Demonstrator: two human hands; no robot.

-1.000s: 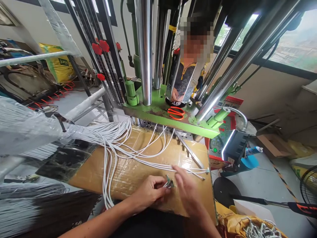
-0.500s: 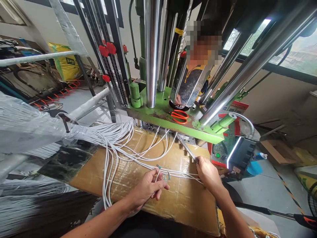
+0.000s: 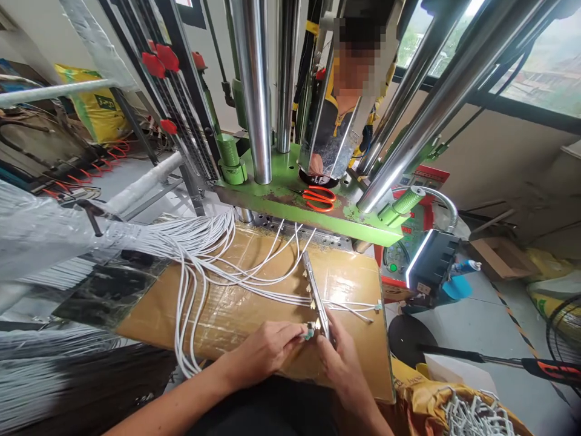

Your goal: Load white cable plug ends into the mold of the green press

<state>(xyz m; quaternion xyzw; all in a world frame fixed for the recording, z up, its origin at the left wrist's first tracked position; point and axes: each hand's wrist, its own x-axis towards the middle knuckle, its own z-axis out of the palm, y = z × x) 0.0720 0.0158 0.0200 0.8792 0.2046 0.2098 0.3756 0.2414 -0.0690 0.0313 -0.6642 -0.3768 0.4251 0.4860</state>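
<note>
My left hand [image 3: 272, 346] is closed in a pinch on a small translucent teal plastic piece [image 3: 309, 334]. That piece is right beside the near end of a narrow metal bar [image 3: 312, 281]; whether they touch I cannot tell. Several brass-coloured plug pins [image 3: 313, 304] stick out along the bar's left side. My right hand [image 3: 338, 351] grips the bar at its near end, thumb on top, with the far end pointing toward the press. White cables [image 3: 267, 293] run across the tape-covered cardboard [image 3: 236, 330] behind my hands, some ending at the right in a small teal tip.
A green press plate [image 3: 290, 200] with steel columns stands ahead, orange-handled scissors [image 3: 319, 198] lying on it. Three white cables enter beneath it. At right are a red control box [image 3: 394, 281] and a lamp [image 3: 436, 260]. A person [image 3: 338, 121] is behind the press.
My right hand has drawn the metal bar from the press edge toward me and left. My left hand has moved slightly to meet it. The view has shifted.
</note>
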